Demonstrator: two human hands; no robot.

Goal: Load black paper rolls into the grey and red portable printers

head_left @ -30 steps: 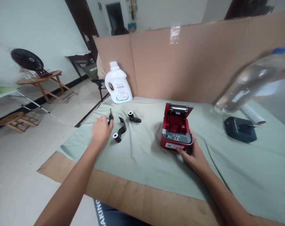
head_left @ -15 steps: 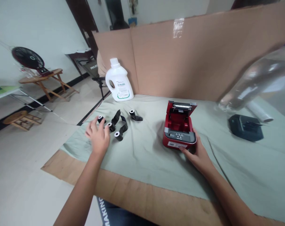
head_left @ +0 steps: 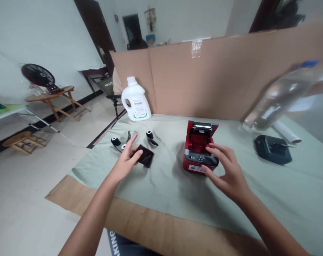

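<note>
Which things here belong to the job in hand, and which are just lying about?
Likely in the job:
- red device, lid open, right hand at it
- black strip in left hand
- small black rolls

Apparently lying about:
- white jug
- clear bottle
- dark device
- fan

Red-and-black printer (head_left: 200, 156), plain pale green cloth (head_left: 161, 177).

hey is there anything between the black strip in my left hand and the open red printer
Nothing visible stands between the black strip in your left hand and the red printer. Your right hand is at the printer's right side, and the raised lid is at its back.
</note>
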